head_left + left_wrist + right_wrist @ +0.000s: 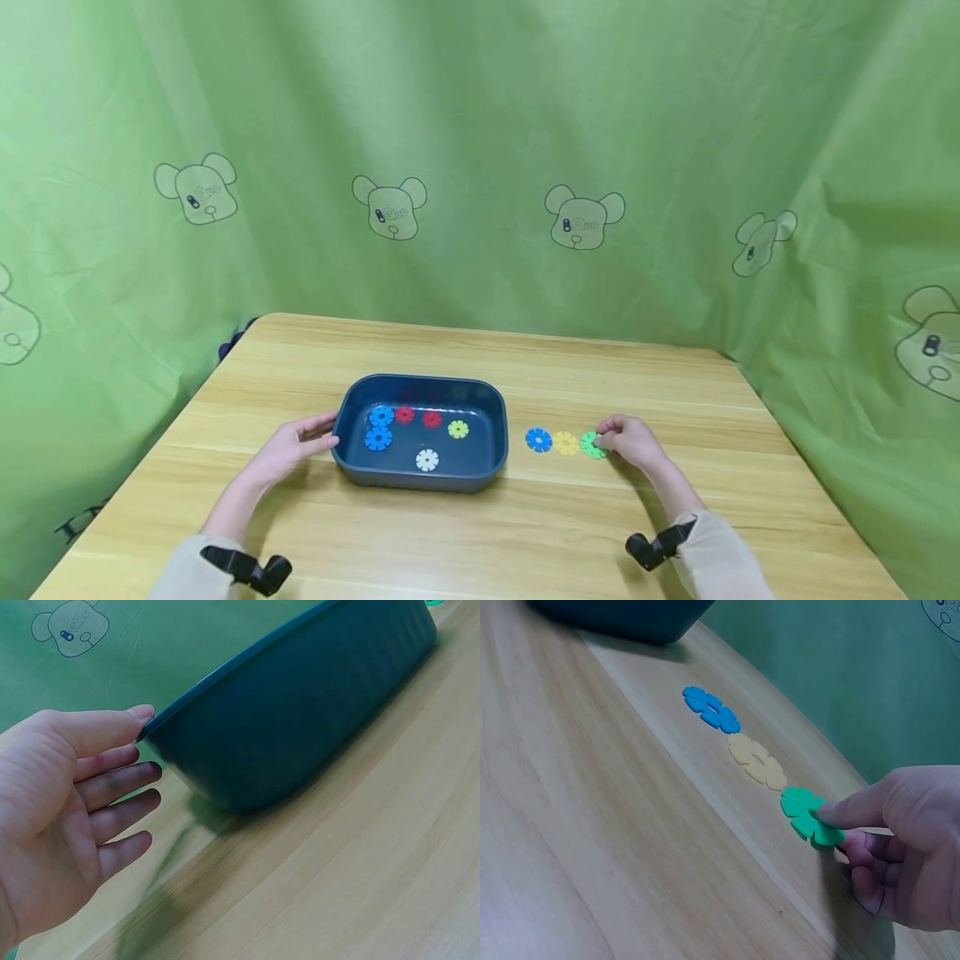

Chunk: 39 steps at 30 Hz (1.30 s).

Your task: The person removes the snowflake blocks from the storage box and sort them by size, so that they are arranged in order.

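A dark blue plastic basin (420,481) stands on the table, with several notched snowflake discs inside: blue (378,438), red (432,420), yellow-green (458,429) and white (427,460). At its left end my left hand (292,447) holds the rim, thumb on the edge and the index finger partly hidden behind it; the other fingers (124,817) extend below. Right of the basin, a blue disc (711,709) and a pale yellow disc (757,761) lie in a row. My right hand (632,440) pinches a green disc (810,817) at the row's right end, its edge close to the yellow one.
The wooden table (450,542) reaches back to a green curtain (480,275) printed with bear heads, which also hangs along both sides. Each wrist wears a black camera mount, the left one (247,570) and the right one (660,546) both near the front.
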### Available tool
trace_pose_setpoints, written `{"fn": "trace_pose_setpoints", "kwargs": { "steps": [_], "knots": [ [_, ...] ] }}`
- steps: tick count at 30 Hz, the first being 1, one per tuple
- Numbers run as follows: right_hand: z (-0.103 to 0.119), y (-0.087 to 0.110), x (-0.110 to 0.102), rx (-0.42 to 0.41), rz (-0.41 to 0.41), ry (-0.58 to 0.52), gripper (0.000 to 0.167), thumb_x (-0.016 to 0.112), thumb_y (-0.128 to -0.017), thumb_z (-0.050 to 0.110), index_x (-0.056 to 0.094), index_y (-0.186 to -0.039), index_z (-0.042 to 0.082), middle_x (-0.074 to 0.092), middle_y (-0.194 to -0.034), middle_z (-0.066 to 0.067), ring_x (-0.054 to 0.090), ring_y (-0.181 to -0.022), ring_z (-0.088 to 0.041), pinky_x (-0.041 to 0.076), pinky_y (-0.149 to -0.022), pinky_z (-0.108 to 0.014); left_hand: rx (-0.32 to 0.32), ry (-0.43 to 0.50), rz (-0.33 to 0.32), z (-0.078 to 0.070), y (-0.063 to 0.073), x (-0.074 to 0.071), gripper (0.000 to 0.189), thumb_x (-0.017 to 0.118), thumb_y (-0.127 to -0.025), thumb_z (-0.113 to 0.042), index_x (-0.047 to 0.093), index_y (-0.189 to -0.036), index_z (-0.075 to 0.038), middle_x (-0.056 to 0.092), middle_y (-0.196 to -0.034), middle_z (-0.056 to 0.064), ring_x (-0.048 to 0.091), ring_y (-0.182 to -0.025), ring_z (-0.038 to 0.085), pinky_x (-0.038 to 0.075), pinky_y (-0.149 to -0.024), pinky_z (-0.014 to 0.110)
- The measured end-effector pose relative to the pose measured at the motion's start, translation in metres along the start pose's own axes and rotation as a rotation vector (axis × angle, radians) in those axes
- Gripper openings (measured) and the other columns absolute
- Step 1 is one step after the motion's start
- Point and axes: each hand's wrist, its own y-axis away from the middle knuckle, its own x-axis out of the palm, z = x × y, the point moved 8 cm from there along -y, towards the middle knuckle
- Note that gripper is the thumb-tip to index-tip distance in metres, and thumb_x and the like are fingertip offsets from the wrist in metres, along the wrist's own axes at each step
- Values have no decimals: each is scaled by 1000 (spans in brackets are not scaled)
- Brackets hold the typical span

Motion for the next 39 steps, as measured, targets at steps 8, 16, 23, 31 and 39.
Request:
{"fn": "trace_pose_setpoints", "kwargs": {
  "steps": [8, 16, 23, 31, 39],
  "knots": [
    [1, 1, 0, -11, 4, -25, 23, 66, -81, 6, 58, -98, -6, 59, -82, -8, 52, -71, -18, 46, -59, -27, -8, 4, 8, -1, 0, 1, 54, 59, -91, -14, 38, -134, 12, 43, -134, 28, 41, -124, 40, 35, -101, 46],
    [7, 4, -5, -25, 8, -58, 25, 64, -83, 4, 57, -103, -9, 60, -85, -10, 54, -72, -19, 48, -59, -29, -5, 7, 14, -1, -1, 0, 54, 58, -91, -13, 38, -135, 12, 43, -135, 28, 40, -124, 40, 35, -101, 46],
    [37, 2, -10, -84, 19, -72, 31, 60, -86, 5, 53, -111, -12, 60, -91, -14, 57, -81, -27, 52, -67, -35, -8, -7, 14, -2, 0, 1, 52, 57, -92, -11, 38, -134, 12, 42, -135, 28, 40, -125, 40, 33, -102, 48],
    [90, -2, 0, -130, 82, -130, 34, 61, -88, 11, 52, -115, -10, 59, -96, -13, 56, -91, -31, 50, -78, -41, 0, 8, 28, -5, 1, 2, 51, 57, -92, -10, 37, -133, 14, 42, -135, 29, 40, -124, 41, 34, -102, 47],
    [147, -11, 23, -188, 139, -206, 32, 63, -87, 13, 56, -112, -5, 62, -94, -9, 58, -91, -27, 52, -74, -34, -14, 15, 13, 2, -2, 1, 52, 58, -91, -11, 39, -133, 12, 43, -134, 28, 41, -124, 40, 34, -102, 47]
  ]
}}
